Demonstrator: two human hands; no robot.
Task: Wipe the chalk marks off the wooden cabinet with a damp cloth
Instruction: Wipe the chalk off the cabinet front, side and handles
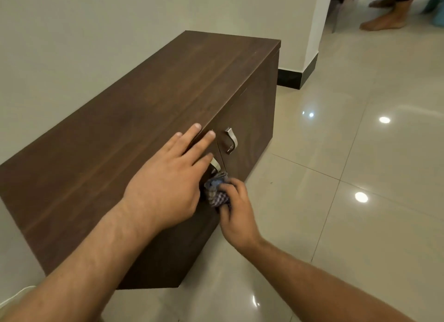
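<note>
A low dark-brown wooden cabinet [149, 120] stands against the wall, with two front doors and metal handles [231, 140]. My left hand [168, 180] lies flat on the top at its front edge, fingers spread and reaching over the edge. My right hand [236, 213] is shut on a bunched blue checked cloth [217, 189] and presses it against the front of the near door, just below the near handle [215, 165]. No chalk marks show on the top; the door face under the cloth is hidden.
Glossy beige floor tiles [348, 177] spread to the right of the cabinet. A white pillar with a black skirting [312, 33] stands behind its far end. Another person's bare feet [384, 19] are at the top right. A white cord [16, 295] lies at the lower left.
</note>
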